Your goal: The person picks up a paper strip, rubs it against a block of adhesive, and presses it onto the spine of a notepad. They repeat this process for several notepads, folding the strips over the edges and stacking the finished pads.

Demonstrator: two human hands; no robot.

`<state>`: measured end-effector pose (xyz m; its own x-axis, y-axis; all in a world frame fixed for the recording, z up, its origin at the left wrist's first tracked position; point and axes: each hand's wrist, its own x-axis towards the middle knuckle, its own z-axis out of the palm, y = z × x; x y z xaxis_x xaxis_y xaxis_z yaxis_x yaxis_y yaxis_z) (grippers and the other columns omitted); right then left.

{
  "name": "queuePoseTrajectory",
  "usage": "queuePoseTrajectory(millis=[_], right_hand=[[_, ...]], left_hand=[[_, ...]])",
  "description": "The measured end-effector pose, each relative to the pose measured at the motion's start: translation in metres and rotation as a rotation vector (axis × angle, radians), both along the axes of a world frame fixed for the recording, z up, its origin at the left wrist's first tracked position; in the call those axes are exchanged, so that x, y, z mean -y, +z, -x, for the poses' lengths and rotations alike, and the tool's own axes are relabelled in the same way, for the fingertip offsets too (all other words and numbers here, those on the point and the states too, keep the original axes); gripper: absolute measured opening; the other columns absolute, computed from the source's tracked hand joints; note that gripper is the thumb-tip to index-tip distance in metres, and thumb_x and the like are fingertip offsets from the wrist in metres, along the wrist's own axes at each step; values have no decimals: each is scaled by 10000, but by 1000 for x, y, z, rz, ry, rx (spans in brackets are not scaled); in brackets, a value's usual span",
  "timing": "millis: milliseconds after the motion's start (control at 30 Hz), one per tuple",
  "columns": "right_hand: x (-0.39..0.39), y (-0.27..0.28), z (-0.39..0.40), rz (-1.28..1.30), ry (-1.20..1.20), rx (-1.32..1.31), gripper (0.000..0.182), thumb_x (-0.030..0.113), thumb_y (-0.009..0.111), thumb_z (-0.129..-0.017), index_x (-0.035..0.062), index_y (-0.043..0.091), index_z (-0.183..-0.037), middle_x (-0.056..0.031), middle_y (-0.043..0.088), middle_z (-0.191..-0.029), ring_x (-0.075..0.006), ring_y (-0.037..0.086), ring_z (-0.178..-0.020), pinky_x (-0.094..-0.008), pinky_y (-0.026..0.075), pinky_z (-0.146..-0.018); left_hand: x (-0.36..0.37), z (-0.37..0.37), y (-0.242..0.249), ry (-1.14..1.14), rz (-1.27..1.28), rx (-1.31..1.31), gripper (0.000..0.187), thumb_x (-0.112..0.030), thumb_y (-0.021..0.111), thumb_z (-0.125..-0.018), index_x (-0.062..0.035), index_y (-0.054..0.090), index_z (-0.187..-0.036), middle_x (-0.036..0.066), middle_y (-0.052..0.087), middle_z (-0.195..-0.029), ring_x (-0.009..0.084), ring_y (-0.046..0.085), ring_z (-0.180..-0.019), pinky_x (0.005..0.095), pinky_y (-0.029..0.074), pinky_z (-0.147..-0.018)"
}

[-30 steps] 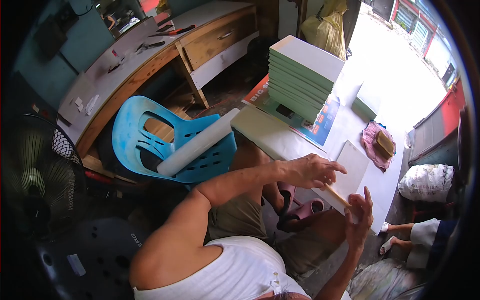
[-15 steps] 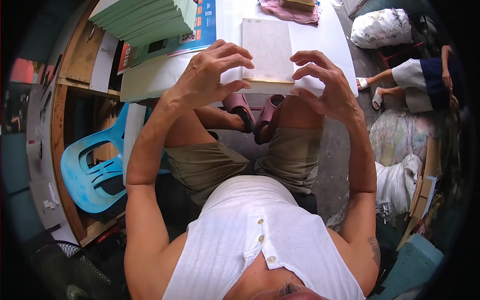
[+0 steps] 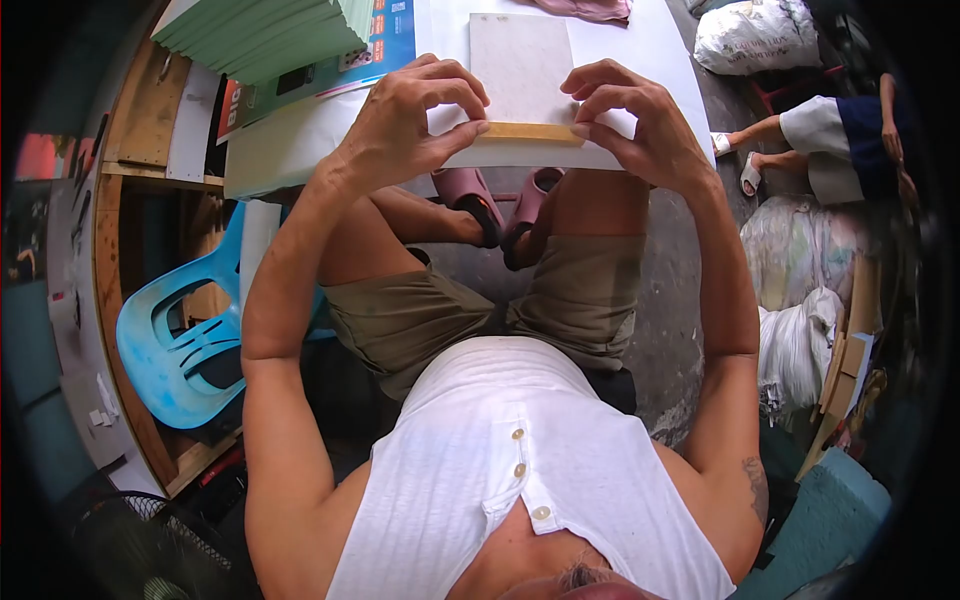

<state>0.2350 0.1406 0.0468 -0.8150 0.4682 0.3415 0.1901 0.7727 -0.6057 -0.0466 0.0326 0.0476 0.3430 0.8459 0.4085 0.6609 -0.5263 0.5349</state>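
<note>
A flat grey board (image 3: 520, 70) lies on the white-covered table (image 3: 445, 40) in front of me. Along its near edge runs a narrow tan strip (image 3: 530, 133), seen as a band from side to side. My left hand (image 3: 415, 118) pinches the strip's left end between thumb and fingertips. At the other end, my right hand (image 3: 640, 122) has its thumb and fingers closed on the strip too. Whether the strip is stuck to the board cannot be made out.
A stack of pale green sheets (image 3: 265, 40) stands at the back left on a blue printed poster (image 3: 395, 45). A pink cloth (image 3: 590, 8) lies at the back. Left is a blue plastic chair (image 3: 180, 330); right, a seated person's legs (image 3: 765, 150) and white sacks (image 3: 755, 38).
Both hands have closed from a loose, spread pose onto the strip's ends. More of the tan strip's face now shows. The whole view has shifted slightly.
</note>
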Motion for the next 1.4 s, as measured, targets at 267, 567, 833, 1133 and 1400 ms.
queuePoseTrajectory(millis=[267, 567, 833, 1133, 1400], right_hand=[[-10, -8, 0, 21, 56, 13, 137, 5, 756, -822, 48, 645, -888, -94, 681, -1113, -251, 687, -1009, -372, 572, -906], [-4, -7, 4, 23, 7, 1, 78, 43, 754, -815, 15, 681, -814, -69, 691, -1066, -232, 677, -943, -359, 575, -842], [0, -3, 6, 5, 1, 3, 113, -7, 769, -778, 14, 659, -798, -59, 695, -1025, -234, 650, -971, -359, 574, -835], [3, -2, 9, 46, -7, 30, 157, -22, 761, -778, 34, 615, -792, -54, 681, -1033, -231, 644, -985, -370, 590, -827], [7, -4, 7, 155, -78, -18, 268, -57, 748, -794, 44, 640, -1018, -72, 686, -1065, -221, 670, -1004, -346, 583, -856]], left_hand=[[-6, 1, -7, 21, 86, 61, 100, -138, 774, -837, -56, 735, -794, 26, 727, -969, 208, 645, -931, 358, 525, -857], [-7, 0, -9, 47, 190, 111, 82, -129, 767, -810, -58, 735, -787, 15, 726, -978, 212, 641, -951, 361, 512, -882], [-5, -2, -7, 27, 204, 127, 43, -1, 745, -778, -21, 724, -809, 62, 707, -974, 196, 642, -992, 339, 518, -894], [-4, -6, -9, 45, 160, 102, 114, -25, 747, -748, -47, 636, -736, 51, 696, -951, 206, 611, -949, 343, 479, -879], [-3, -4, -8, 77, 322, 305, 178, -16, 737, -783, -47, 586, -871, 74, 687, -1014, 190, 616, -965, 337, 517, -890]])
